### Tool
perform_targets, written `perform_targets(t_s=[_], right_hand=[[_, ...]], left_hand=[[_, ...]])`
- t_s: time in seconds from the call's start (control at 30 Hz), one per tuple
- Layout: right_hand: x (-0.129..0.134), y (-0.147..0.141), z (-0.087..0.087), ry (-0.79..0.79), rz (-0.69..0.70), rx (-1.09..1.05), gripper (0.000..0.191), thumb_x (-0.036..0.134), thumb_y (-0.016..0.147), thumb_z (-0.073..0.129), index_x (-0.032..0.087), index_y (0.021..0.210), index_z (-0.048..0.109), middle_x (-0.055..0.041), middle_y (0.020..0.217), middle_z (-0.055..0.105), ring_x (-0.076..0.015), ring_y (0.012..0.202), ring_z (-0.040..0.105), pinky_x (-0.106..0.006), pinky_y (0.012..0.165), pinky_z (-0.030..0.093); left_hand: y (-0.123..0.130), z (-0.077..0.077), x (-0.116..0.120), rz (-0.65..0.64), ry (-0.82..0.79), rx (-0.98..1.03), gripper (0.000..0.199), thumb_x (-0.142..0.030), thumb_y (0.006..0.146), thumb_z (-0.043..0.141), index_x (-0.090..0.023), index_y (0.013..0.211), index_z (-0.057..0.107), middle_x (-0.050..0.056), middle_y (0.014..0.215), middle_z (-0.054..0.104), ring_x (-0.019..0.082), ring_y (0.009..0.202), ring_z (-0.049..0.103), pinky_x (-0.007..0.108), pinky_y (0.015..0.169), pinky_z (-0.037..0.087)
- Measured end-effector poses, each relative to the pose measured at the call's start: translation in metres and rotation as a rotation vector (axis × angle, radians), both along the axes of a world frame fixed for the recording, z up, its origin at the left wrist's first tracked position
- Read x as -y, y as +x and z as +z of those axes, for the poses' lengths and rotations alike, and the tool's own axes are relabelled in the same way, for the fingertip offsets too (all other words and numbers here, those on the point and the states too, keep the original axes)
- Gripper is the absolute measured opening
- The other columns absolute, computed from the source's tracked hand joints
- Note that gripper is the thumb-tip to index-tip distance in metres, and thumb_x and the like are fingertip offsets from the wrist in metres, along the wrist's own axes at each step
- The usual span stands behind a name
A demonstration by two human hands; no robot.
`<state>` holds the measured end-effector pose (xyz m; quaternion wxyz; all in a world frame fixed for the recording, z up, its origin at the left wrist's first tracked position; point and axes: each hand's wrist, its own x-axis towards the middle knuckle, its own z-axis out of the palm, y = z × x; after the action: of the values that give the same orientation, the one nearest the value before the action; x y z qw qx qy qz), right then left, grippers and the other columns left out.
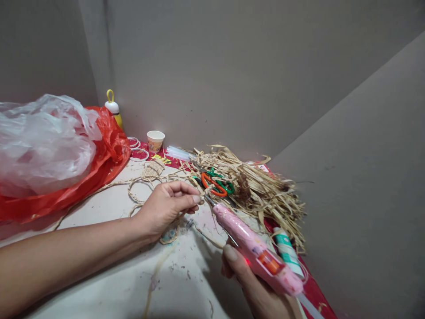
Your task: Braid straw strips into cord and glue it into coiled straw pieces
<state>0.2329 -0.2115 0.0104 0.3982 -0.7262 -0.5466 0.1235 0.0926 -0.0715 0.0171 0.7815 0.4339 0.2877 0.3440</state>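
My left hand pinches the end of a braided straw cord between thumb and fingers near the middle of the view. My right hand grips a pink glue gun from below, its metal nozzle touching or nearly touching the cord end at my left fingertips. A clear glue stick sticks out of the gun's back. Behind the nozzle lie scissors with orange handles and a green-handled pair, partly over the straw.
A large bundle of dry straw lies at the right. Clear sticks, a paper cup, white rings and a yellow-white bottle stand or lie behind. Red and white plastic bags fill the left; a white-green roll is at right.
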Motion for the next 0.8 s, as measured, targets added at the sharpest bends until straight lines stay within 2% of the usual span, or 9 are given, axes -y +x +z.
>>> perform_targets(t_s=[0.1,0.33,0.6,0.73,0.8], right_hand=[[0.002,0.002,-0.002,-0.052,0.036,-0.028,0.048,0.059,0.083,0.051,0.023,0.051,0.054,0.001,0.046,0.056,-0.0151,0.045,0.055,-0.024,0.046,0.046],[0.003,0.002,-0.004,-0.07,0.016,-0.038,0.045,0.057,0.082,0.052,0.023,0.054,0.054,0.0008,0.048,0.057,-0.0159,0.045,0.055,-0.025,0.045,0.045],[0.003,-0.004,0.003,-0.027,0.004,-0.051,0.046,0.057,0.081,0.054,0.023,0.051,0.052,0.0007,0.048,0.055,-0.0154,0.045,0.053,-0.025,0.045,0.045],[0.003,0.009,0.0,-0.047,-0.054,-0.066,0.043,0.055,0.082,0.053,0.023,0.054,0.053,0.0004,0.049,0.055,-0.0149,0.044,0.052,-0.024,0.042,0.044],[-0.002,0.022,-0.005,-0.063,-0.067,0.017,0.039,0.051,0.085,0.052,0.023,0.059,0.055,-0.0004,0.052,0.056,-0.0153,0.046,0.052,-0.024,0.044,0.045]], left_hand=[[0.0,0.0,0.0,0.001,-0.003,0.004,0.017,-0.02,0.062,0.078,-0.013,0.071,0.065,-0.001,0.061,0.062,0.008,0.057,0.055,0.023,0.061,0.042],[0.0,-0.001,0.0,0.005,-0.003,0.009,0.016,-0.019,0.063,0.078,-0.014,0.071,0.066,-0.001,0.062,0.062,0.008,0.058,0.055,0.023,0.063,0.043],[0.0,0.0,0.0,0.016,0.008,-0.014,0.016,-0.02,0.063,0.078,-0.014,0.07,0.066,-0.001,0.061,0.061,0.009,0.057,0.055,0.023,0.059,0.042],[-0.001,-0.001,-0.005,0.029,-0.02,0.035,0.015,-0.018,0.063,0.078,-0.013,0.071,0.065,-0.001,0.061,0.061,0.008,0.056,0.054,0.021,0.058,0.042],[-0.002,0.0,-0.009,0.01,-0.067,0.073,0.013,-0.015,0.065,0.076,-0.012,0.07,0.064,0.0,0.062,0.062,0.007,0.055,0.055,0.02,0.057,0.043]])
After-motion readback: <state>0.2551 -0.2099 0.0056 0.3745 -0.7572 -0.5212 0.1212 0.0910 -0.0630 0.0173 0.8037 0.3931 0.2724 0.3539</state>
